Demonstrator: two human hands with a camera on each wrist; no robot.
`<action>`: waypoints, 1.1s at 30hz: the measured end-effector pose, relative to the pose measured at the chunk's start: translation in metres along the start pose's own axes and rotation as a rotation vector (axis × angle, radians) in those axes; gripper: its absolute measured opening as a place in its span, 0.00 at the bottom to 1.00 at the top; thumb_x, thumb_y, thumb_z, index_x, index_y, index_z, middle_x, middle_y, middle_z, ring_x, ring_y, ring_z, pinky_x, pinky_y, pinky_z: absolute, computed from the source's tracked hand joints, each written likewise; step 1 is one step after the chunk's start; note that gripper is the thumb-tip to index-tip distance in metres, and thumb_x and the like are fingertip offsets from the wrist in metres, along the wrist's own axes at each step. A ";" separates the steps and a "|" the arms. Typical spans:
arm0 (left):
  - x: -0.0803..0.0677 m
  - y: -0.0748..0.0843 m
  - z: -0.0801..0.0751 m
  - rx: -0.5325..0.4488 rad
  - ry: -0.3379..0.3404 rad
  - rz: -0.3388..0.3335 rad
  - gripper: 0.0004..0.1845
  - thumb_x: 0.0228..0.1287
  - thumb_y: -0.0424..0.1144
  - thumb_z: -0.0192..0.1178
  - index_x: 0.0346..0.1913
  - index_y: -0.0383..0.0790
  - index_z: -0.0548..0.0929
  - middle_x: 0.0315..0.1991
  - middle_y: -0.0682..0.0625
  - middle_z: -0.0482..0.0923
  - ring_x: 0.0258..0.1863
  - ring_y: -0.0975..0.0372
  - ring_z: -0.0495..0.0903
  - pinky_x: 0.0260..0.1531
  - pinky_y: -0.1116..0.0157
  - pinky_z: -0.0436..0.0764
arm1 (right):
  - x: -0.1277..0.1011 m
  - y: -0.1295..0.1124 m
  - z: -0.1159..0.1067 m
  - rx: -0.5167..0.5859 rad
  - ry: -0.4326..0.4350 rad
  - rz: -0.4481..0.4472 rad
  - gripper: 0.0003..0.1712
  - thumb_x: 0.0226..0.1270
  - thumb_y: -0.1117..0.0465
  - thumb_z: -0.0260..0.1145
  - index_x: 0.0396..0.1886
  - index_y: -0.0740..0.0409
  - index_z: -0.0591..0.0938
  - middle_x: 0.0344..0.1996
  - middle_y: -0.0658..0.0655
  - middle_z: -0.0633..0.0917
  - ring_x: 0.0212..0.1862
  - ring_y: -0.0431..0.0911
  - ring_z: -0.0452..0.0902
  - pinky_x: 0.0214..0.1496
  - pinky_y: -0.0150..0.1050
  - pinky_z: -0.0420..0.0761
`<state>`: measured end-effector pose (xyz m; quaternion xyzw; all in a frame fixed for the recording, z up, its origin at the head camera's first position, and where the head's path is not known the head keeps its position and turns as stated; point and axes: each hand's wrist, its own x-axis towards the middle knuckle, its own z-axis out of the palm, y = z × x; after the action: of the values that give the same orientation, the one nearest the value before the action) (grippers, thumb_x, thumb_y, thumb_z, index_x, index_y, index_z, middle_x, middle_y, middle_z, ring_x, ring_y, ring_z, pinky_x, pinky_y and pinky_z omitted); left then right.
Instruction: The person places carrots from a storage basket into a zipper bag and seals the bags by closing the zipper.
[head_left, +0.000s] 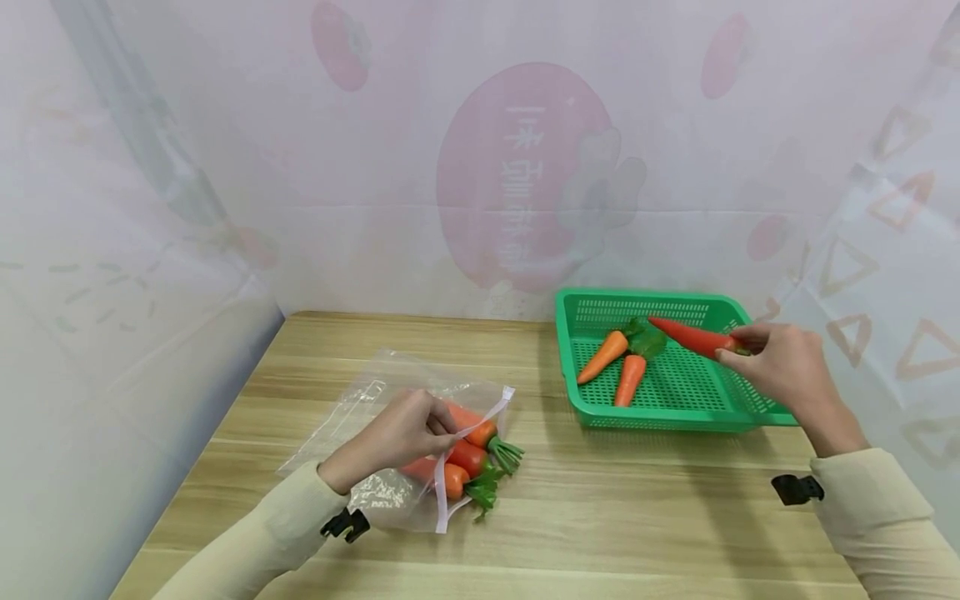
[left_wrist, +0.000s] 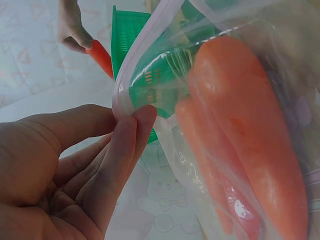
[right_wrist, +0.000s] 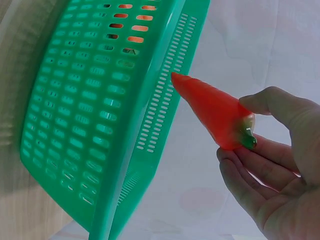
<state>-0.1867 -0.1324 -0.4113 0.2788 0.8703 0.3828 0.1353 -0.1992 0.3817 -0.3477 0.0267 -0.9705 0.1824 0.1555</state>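
My left hand (head_left: pixel 408 429) pinches the edge of a clear zip bag (head_left: pixel 390 500) between thumb and fingers. Inside lie an orange carrot (left_wrist: pixel 250 130) and other orange and red vegetables, their green tops poking out of the mouth on the right. Over the right part of a green basket (head_left: pixel 637 417), my right hand (head_left: pixel 783 367) holds a red chili pepper (head_left: pixel 693 337) by its stem end, tip pointing left. The right wrist view shows the pepper (right_wrist: pixel 215 110) gripped between thumb and fingers, above the basket's rim. Two carrots with green tops, one carrot (head_left: pixel 603 358) leftmost, lie in the basket.
The bag lies on a wooden table (head_left: pixel 585 517), left of the basket. A pale printed cloth (head_left: pixel 390 250) hangs behind the table, with more cloth at both sides. A strap with a black buckle (head_left: pixel 345 525) sits at each wrist.
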 end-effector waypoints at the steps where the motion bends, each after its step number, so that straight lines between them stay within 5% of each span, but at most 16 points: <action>1: 0.000 0.000 0.000 0.002 0.000 0.001 0.03 0.65 0.29 0.70 0.35 0.34 0.93 0.27 0.51 0.90 0.24 0.68 0.86 0.27 0.72 0.85 | 0.000 -0.001 0.000 0.005 0.000 0.001 0.23 0.65 0.56 0.77 0.50 0.72 0.89 0.38 0.71 0.91 0.37 0.62 0.86 0.30 0.38 0.77; 8: 0.000 0.000 0.000 0.000 -0.001 0.005 0.03 0.65 0.28 0.70 0.36 0.34 0.93 0.27 0.51 0.90 0.25 0.66 0.86 0.27 0.72 0.85 | -0.001 -0.005 -0.002 0.093 -0.062 0.035 0.27 0.68 0.48 0.76 0.54 0.66 0.89 0.47 0.71 0.91 0.43 0.61 0.89 0.33 0.30 0.79; 13: 0.000 -0.001 0.000 -0.007 0.001 0.007 0.02 0.64 0.28 0.70 0.36 0.33 0.93 0.28 0.50 0.90 0.25 0.67 0.86 0.27 0.72 0.85 | -0.003 -0.007 0.001 0.157 -0.120 0.069 0.29 0.68 0.42 0.75 0.56 0.60 0.89 0.49 0.67 0.91 0.38 0.30 0.84 0.36 0.29 0.79; 16: 0.000 -0.003 0.001 0.009 0.008 0.017 0.02 0.64 0.28 0.71 0.35 0.32 0.92 0.29 0.51 0.90 0.26 0.70 0.84 0.28 0.73 0.85 | -0.005 -0.008 0.006 0.216 -0.126 0.062 0.27 0.67 0.43 0.76 0.55 0.59 0.90 0.47 0.66 0.92 0.34 0.20 0.79 0.36 0.27 0.80; 21: 0.000 -0.002 0.001 0.021 0.010 0.018 0.02 0.64 0.28 0.71 0.35 0.32 0.92 0.29 0.52 0.90 0.26 0.71 0.84 0.28 0.73 0.84 | -0.008 -0.010 0.015 0.326 -0.149 0.071 0.27 0.67 0.46 0.77 0.56 0.61 0.89 0.46 0.64 0.93 0.36 0.23 0.83 0.36 0.27 0.82; 28: -0.001 -0.002 0.000 0.031 0.015 0.006 0.02 0.64 0.29 0.72 0.35 0.32 0.92 0.29 0.53 0.90 0.26 0.70 0.84 0.28 0.73 0.84 | -0.013 -0.019 0.028 0.436 -0.182 0.087 0.25 0.68 0.47 0.77 0.57 0.58 0.89 0.40 0.39 0.92 0.39 0.28 0.85 0.40 0.29 0.85; 33: -0.001 -0.002 -0.001 -0.020 0.002 -0.005 0.02 0.64 0.28 0.70 0.36 0.32 0.92 0.27 0.51 0.89 0.25 0.67 0.86 0.27 0.72 0.85 | -0.016 -0.028 0.034 0.481 -0.207 0.083 0.26 0.69 0.48 0.76 0.58 0.60 0.88 0.42 0.39 0.91 0.41 0.30 0.86 0.42 0.33 0.86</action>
<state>-0.1868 -0.1342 -0.4120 0.2747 0.8673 0.3914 0.1383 -0.1908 0.3435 -0.3729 0.0418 -0.9102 0.4104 0.0368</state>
